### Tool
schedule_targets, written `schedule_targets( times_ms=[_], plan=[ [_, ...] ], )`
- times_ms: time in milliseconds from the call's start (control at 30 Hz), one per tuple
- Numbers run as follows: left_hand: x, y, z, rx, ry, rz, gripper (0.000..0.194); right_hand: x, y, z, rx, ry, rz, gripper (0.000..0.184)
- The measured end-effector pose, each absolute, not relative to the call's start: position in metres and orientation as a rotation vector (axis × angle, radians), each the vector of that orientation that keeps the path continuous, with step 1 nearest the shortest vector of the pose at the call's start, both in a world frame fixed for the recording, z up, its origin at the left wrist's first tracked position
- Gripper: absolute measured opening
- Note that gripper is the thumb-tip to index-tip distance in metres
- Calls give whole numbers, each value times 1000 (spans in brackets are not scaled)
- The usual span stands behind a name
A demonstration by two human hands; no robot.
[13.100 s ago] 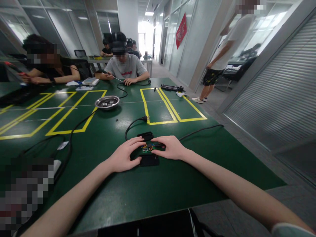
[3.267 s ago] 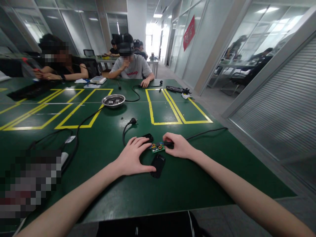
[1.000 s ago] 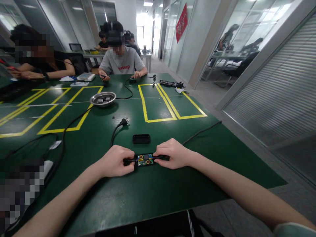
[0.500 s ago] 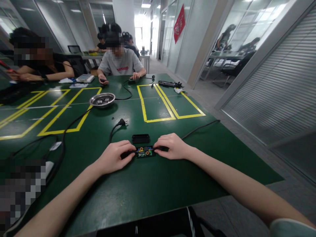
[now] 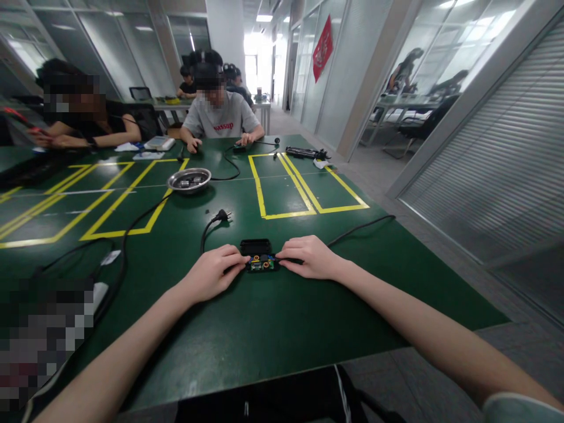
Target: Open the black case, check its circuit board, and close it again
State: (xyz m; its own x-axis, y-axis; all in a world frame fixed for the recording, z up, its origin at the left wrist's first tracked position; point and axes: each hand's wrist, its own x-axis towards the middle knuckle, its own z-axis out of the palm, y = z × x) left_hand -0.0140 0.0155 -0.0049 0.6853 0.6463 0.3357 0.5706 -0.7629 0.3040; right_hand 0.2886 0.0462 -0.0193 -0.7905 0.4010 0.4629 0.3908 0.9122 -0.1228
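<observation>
A small green circuit board [image 5: 261, 264] with coloured parts lies in an open black casing on the green table [image 5: 273, 329], with a black cord leading off each end. My left hand [image 5: 212, 273] pinches its left end and the cord there. My right hand [image 5: 309, 257] pinches its right end and the cord there. A separate black casing lid [image 5: 255, 245] lies just behind the board, close to touching it. The left cord curls back to a plug [image 5: 221, 216].
A metal bowl [image 5: 190, 180] of small parts stands further back, left of centre. Yellow tape rectangles [image 5: 304, 194] mark the table. A cable [image 5: 132, 226] runs to a power strip [image 5: 97, 292] at the left. Two people sit at the far side with tools and cords.
Over the last second both hands have slid the board in its casing away from me, up against the black lid. Earlier the casing half lay loose near my left hand.
</observation>
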Motion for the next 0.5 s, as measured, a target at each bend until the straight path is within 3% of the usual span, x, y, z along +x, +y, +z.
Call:
schedule_targets(
  times_ms=[200,500],
  plan=[
    [-12,15,-6,2701,1011,619,27,288,46,-15,-562,-2663,-47,30],
    [-10,16,-6,2782,1000,601,27,288,44,-9,-591,-2756,-111,27]
  ],
)
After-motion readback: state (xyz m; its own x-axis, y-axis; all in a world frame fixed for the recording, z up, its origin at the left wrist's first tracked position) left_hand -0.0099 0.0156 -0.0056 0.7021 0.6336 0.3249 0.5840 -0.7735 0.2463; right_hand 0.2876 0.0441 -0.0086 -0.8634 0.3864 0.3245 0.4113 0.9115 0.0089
